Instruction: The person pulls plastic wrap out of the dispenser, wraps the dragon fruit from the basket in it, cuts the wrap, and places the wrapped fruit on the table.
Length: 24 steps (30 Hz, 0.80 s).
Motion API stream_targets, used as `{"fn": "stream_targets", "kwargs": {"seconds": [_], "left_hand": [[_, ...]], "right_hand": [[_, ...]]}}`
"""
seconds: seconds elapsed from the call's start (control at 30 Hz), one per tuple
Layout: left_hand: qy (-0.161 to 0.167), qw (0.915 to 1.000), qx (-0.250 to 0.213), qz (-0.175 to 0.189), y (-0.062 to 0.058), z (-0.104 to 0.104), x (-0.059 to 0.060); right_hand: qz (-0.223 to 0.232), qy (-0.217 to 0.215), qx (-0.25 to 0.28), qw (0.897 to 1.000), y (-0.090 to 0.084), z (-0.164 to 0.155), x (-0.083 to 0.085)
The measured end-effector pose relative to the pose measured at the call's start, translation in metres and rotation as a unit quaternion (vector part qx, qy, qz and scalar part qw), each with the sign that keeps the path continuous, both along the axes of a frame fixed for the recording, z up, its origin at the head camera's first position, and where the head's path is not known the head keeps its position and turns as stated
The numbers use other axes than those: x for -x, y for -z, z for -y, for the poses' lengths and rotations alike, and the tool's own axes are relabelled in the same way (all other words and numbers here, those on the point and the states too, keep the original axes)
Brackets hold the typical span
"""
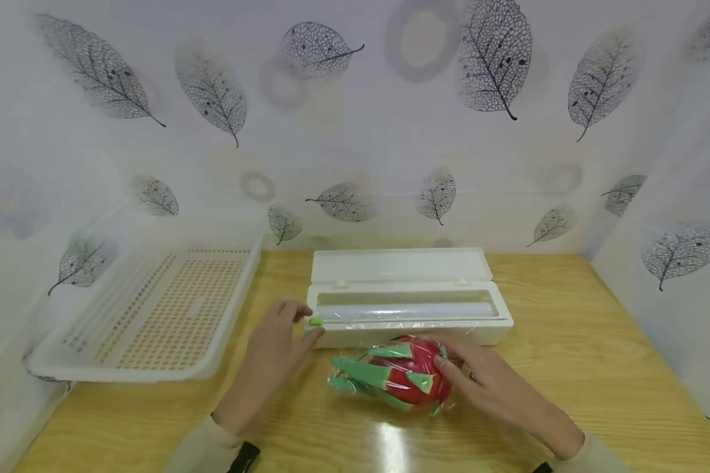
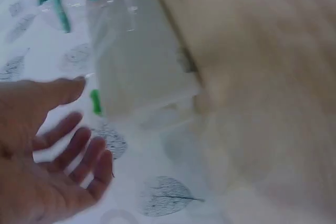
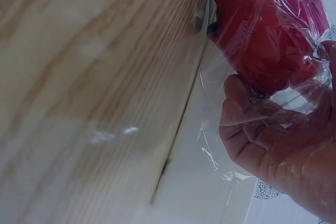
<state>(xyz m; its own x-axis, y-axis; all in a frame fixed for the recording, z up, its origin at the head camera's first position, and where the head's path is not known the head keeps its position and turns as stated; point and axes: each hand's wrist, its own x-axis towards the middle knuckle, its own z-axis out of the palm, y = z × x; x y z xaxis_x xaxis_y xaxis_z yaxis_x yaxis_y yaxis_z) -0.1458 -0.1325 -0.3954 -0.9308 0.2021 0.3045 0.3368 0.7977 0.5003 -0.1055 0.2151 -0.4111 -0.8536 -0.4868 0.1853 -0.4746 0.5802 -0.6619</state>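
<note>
A red and green dragon fruit (image 1: 411,374), covered in clear cling film, is held at its right end by my right hand (image 1: 491,381). In the right wrist view, loose film (image 3: 247,114) bunches around the fingers. Just behind the fruit is a white cling film dispenser (image 1: 473,335), its lid (image 1: 399,264) tipped back and a film roll (image 1: 402,311) inside. My left hand (image 1: 275,348) hovers at the dispenser's left end, thumb and fingers spread beside the small green slider (image 1: 316,321). The left wrist view shows nothing between those fingers and the green slider (image 2: 95,102) just past the thumb tip.
A white perforated plastic basket (image 1: 219,328) stands on the left of the wood-grain table (image 1: 580,355). Leaf-patterned sheeting (image 1: 378,144) covers the wall behind and both sides.
</note>
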Motion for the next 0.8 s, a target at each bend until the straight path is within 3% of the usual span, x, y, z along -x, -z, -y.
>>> {"fn": "stream_targets", "kwargs": {"seconds": [0.07, 0.13, 0.2, 0.27, 0.37, 0.43, 0.53, 0.67, 0.8], "left_hand": [[0.062, 0.9910, 0.078, -0.089, -0.004, -0.002, 0.006], [0.110, 0.9724, 0.136, -0.154, -0.005, -0.001, 0.013], [0.135, 0.9584, 0.176, -0.180, -0.003, 0.000, 0.019], [0.139, 0.9461, 0.205, -0.208, -0.001, 0.001, 0.023], [0.140, 0.9351, 0.232, -0.228, 0.003, -0.001, 0.030], [0.138, 0.9335, 0.240, -0.228, 0.004, -0.002, 0.036], [0.135, 0.9407, 0.232, -0.208, 0.006, -0.003, 0.050], [0.132, 0.9506, 0.210, -0.186, 0.008, -0.001, 0.070], [0.127, 0.9545, 0.210, -0.170, 0.006, -0.001, 0.083]], "right_hand": [[-0.001, 0.001, 0.000, 1.000, 0.000, 0.001, 0.000], [0.000, -0.004, 0.005, 1.000, 0.000, 0.001, 0.000], [-0.003, -0.007, 0.008, 1.000, 0.001, 0.002, 0.000], [0.011, -0.017, 0.022, 1.000, 0.002, 0.002, 0.000], [0.008, -0.017, 0.022, 1.000, 0.001, 0.003, 0.001], [-0.006, -0.008, 0.011, 1.000, 0.001, 0.004, 0.003], [-0.044, 0.019, -0.023, 0.999, 0.001, 0.006, 0.009], [-0.053, 0.043, -0.048, 0.997, 0.002, 0.009, 0.019], [-0.061, 0.049, -0.049, 0.996, 0.005, 0.013, 0.031]]}}
